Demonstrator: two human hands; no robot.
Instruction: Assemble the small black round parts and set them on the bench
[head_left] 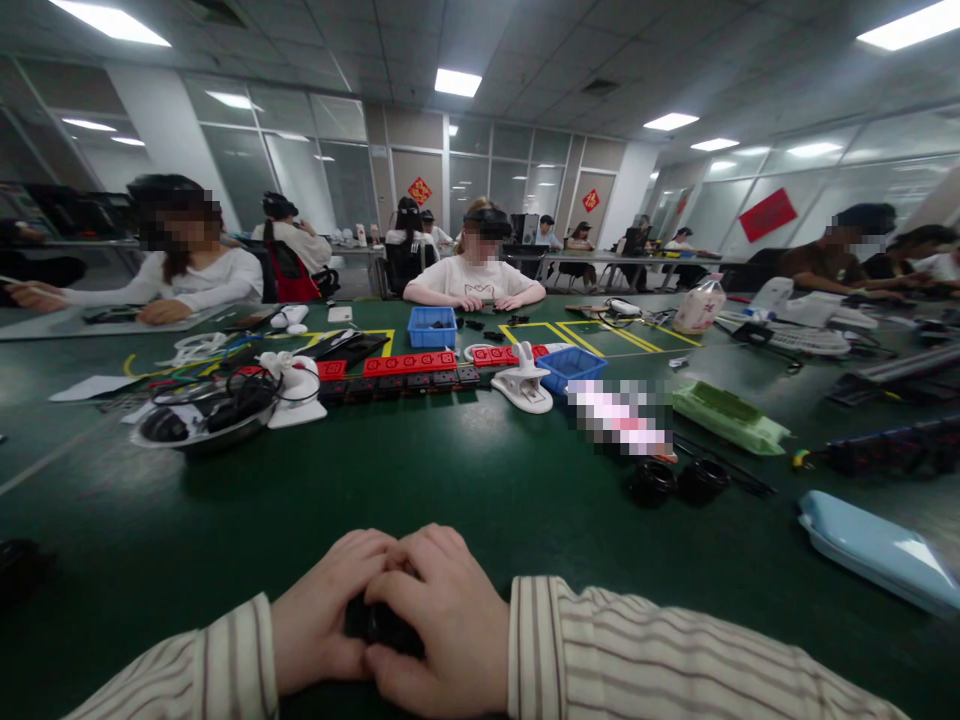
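Both my hands are wrapped round one dark, rounded object (386, 625) close to the near edge of the view. My left hand (326, 610) grips it from the left, and my right hand (450, 620) covers its top and right side. The fingers of the two hands meet over it, so most of it is hidden and its kind does not show. Farther off to the right, two black ring-shaped parts (652, 482) lie side by side on the green table (300, 510).
A metal bowl of black cables (202, 430) stands left. Across the middle run red socket strips (409, 363), a white clip (523, 385) and blue baskets (432, 328). Right lie a green packet (727, 415) and a light-blue case (877, 550). A person (476, 260) sits opposite.
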